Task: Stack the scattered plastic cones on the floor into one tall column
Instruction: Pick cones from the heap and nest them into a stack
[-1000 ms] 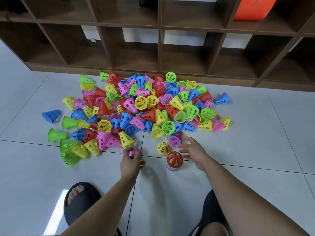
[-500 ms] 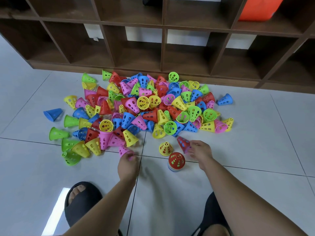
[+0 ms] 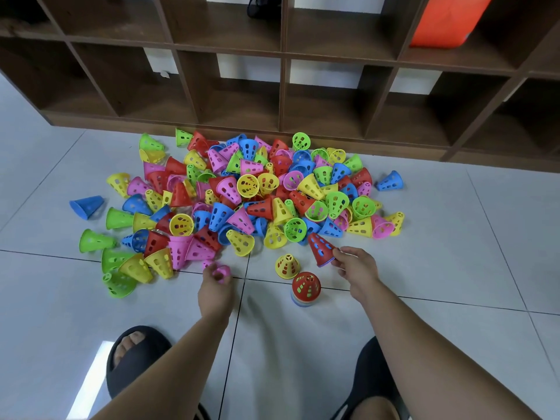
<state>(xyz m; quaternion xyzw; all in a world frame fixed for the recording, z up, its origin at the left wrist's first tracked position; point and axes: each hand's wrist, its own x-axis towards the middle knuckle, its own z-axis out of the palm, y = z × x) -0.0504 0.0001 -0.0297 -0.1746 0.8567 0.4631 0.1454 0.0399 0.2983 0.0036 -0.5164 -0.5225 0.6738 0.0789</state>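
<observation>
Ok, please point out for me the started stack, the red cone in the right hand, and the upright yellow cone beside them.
started stack (image 3: 306,287): head view, on its red top cone.
red cone (image 3: 320,248): head view, on its side wall.
yellow cone (image 3: 287,265): head view, on its side wall.

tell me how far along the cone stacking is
Barely begun. Done: a short stack of a few cones, red on top, stands on the floor. In hand: the right hand grips a red cone, the left hand a pink cone. Left: nearly the whole pile lies scattered.
</observation>
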